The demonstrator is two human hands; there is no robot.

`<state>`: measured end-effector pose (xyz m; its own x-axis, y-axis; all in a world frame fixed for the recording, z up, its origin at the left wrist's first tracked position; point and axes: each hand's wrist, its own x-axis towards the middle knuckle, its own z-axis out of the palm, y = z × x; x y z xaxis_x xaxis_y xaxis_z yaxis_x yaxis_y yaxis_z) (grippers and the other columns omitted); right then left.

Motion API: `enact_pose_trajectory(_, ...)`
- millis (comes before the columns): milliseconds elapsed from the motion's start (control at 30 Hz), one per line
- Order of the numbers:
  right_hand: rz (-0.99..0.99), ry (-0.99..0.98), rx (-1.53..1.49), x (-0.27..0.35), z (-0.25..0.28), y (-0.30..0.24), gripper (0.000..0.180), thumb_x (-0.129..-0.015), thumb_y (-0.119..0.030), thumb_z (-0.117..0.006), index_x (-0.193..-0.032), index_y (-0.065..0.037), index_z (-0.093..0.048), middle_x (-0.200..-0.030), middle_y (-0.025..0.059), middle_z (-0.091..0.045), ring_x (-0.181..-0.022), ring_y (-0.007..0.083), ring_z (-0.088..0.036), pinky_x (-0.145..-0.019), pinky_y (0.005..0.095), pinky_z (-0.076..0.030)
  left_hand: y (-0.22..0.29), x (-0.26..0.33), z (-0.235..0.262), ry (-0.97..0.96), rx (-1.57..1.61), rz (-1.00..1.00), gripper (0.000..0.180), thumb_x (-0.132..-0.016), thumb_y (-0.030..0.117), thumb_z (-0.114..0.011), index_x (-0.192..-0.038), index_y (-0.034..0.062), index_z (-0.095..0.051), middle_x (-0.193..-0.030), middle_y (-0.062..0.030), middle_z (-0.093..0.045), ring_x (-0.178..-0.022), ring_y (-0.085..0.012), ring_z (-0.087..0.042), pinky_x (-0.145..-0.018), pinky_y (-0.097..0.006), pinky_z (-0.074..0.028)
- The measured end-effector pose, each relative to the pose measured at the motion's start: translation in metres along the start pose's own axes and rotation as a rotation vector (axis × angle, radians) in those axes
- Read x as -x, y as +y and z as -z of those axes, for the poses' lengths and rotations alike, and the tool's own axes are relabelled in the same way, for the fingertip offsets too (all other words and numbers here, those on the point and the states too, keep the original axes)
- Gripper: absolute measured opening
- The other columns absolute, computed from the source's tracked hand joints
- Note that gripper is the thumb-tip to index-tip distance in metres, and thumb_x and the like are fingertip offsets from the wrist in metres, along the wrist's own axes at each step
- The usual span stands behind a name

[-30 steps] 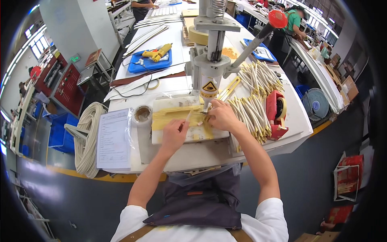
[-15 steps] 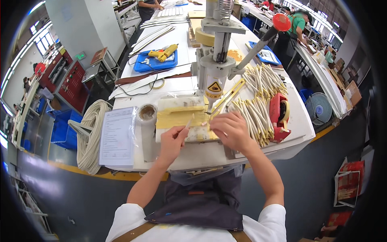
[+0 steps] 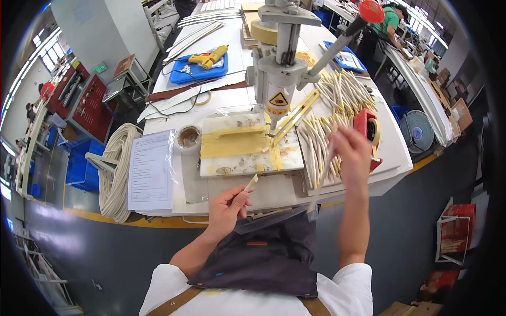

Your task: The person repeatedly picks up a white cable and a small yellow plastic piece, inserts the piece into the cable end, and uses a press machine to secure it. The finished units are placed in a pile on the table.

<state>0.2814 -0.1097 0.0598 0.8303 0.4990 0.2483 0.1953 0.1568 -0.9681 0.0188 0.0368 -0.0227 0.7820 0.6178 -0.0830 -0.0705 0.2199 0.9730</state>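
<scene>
My left hand (image 3: 227, 209), in front of the table edge, pinches a pale cord piece (image 3: 252, 183) with a yellowish end pointing up. My right hand (image 3: 352, 152) is raised over the pile of white cord lengths (image 3: 322, 145) with yellow ends. Its fingers are closed around a whitish cord length (image 3: 322, 176) that hangs down, smeared by motion. Between the hands lies a white board (image 3: 247, 167) covered partly with yellow tape (image 3: 234, 143). Above the board stands a hand press (image 3: 275, 89) with a red-knobbed lever (image 3: 337, 50).
A red tape dispenser (image 3: 363, 124) stands right of the cord pile. Left are a tape roll (image 3: 188, 138), a printed sheet (image 3: 152, 171) and a coil of cord (image 3: 117, 174). Farther back, a yellow glue gun (image 3: 210, 58) rests on a blue tray (image 3: 184, 77). A co-worker (image 3: 389, 23) bends at another table.
My left hand has drawn back from the board toward me with its piece. My right hand has swung right and up from under the press, over the cord pile.
</scene>
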Motion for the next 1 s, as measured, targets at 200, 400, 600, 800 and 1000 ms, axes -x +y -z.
enact_pose_trajectory(200, 0.247, -0.023, 0.938, -0.082, 0.022, 0.033, 0.035, -0.087, -0.008, -0.07, -0.121, -0.001, -0.07, -0.098, 0.0145, -0.073, -0.087, 0.0256, -0.069, -0.08, 0.034, -0.054, -0.018, -0.013, -0.003, 0.016, -0.121, -0.029, 0.03, -0.104, 0.02, -0.059, -0.121, -0.0025, -0.069, -0.078, 0.0005, -0.063, -0.061, -0.0032, -0.045, -0.053, -0.021, -0.037)
enact_pose_trajectory(400, 0.482, -0.849, 0.477, 0.007, -0.044, 0.027, 0.044, -0.079, -0.006, -0.076, -0.122, -0.004, -0.067, -0.119, 0.0155, -0.066, -0.113, 0.0365, -0.061, -0.101, 0.0435, -0.049, -0.02, -0.016, 0.011, -0.035, -0.257, 0.017, 0.028, -0.102, 0.014, -0.059, -0.123, -0.0033, -0.068, -0.088, -0.005, -0.072, -0.061, -0.0032, -0.046, -0.055, -0.019, -0.04)
enact_pose_trajectory(600, 0.612, -0.995, 0.558, 0.031, -0.07, 0.057, 0.021, -0.077, -0.012, -0.08, -0.096, -0.008, -0.074, -0.091, 0.0071, -0.07, -0.09, 0.0287, -0.066, -0.081, 0.0398, -0.052, 0.011, -0.003, 0.022, -0.104, -0.295, 0.189, 0.023, -0.096, 0.009, -0.066, -0.117, 0.0004, -0.072, -0.09, -0.0069, -0.075, -0.065, -0.0052, -0.056, -0.06, -0.02, -0.047)
enact_pose_trajectory(800, 0.452, -0.591, 0.548, 0.015, -0.061, 0.092, 0.011, -0.079, -0.011, -0.081, -0.088, -0.007, -0.078, -0.084, 0.0069, -0.068, -0.086, 0.0279, -0.064, -0.076, 0.0391, -0.051, 0.04, 0.01, 0.088, 0.228, -0.703, -0.087, 0.02, -0.09, 0.013, -0.074, -0.104, 0.0009, -0.076, -0.088, -0.0104, -0.075, -0.078, -0.0135, -0.067, -0.071, -0.028, -0.052)
enact_pose_trajectory(1000, 0.349, -0.374, 0.699, 0.016, -0.084, 0.124, 0.017, -0.082, -0.012, -0.078, -0.098, -0.009, -0.078, -0.086, 0.007, -0.065, -0.087, 0.0273, -0.059, -0.079, 0.0377, -0.049, 0.034, -0.052, 0.13, 0.324, -0.918, -0.202, 0.02, -0.086, 0.017, -0.077, -0.1, 0.0028, -0.077, -0.089, -0.0107, -0.076, -0.079, -0.0182, -0.07, -0.073, -0.03, -0.052)
